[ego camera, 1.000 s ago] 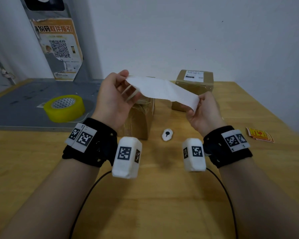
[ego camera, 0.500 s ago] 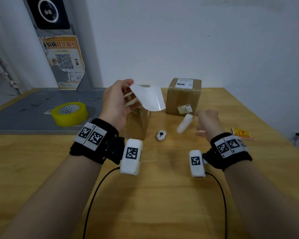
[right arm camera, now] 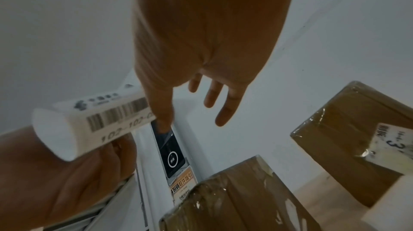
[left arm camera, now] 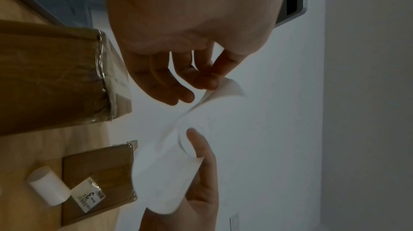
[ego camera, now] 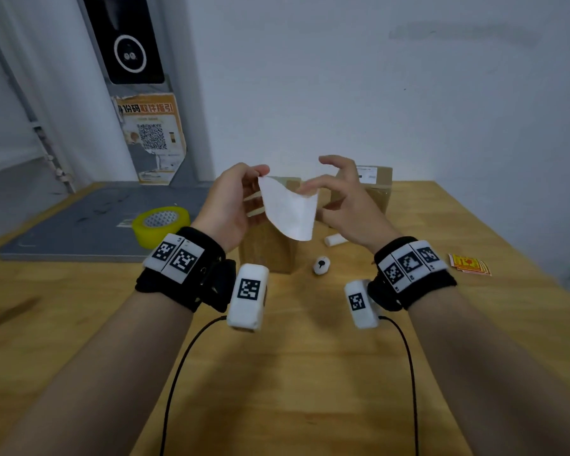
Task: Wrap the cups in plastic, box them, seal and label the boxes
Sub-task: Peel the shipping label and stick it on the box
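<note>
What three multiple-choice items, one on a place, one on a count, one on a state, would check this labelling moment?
1. Where is the roll of yellow tape?
A. on the grey mat at the table's left
B. on top of a box
C. in the right hand

2. How many cardboard boxes stand on the table?
A. one
B. two
C. four

3. What is the state of the white label?
A. stuck flat on a box
B. held in the air, curling
C. lying on the table

Key: 1 A, the tape sits on the grey mat. 2 B, the near box and the far box are the only ones. 3 B, the left hand pinches its top corner while the right hand touches its other edge.
</note>
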`<state>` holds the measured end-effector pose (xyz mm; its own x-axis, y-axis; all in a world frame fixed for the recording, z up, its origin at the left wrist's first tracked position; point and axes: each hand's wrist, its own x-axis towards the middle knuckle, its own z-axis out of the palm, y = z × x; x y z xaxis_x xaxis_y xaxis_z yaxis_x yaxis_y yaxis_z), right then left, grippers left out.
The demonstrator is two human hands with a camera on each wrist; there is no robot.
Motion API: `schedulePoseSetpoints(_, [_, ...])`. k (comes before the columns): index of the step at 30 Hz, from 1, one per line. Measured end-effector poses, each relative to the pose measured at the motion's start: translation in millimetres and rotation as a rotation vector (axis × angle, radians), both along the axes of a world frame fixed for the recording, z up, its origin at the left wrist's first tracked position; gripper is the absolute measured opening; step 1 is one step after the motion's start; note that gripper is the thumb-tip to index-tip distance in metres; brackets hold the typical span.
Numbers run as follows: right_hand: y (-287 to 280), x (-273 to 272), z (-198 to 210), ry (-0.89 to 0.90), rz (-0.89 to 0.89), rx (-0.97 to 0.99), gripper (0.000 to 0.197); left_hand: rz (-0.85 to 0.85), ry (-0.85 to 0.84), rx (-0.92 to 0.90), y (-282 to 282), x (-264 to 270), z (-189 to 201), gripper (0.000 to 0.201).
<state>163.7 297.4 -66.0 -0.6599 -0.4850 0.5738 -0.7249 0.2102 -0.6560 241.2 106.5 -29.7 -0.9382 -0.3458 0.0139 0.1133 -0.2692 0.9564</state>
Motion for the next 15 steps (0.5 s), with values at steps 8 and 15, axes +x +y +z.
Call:
schedulePoseSetpoints(8, [-15,6,23,-0.227,0.21,-0.354,0.016,-0.09,-0.099,0.182,-25,6,-7,0.035])
schedulePoseSetpoints(15, [-38,-5,61,-0.461,0.029,-0.474,0.002,-0.155,-0.136,0.019,-34,1,-23,0.061])
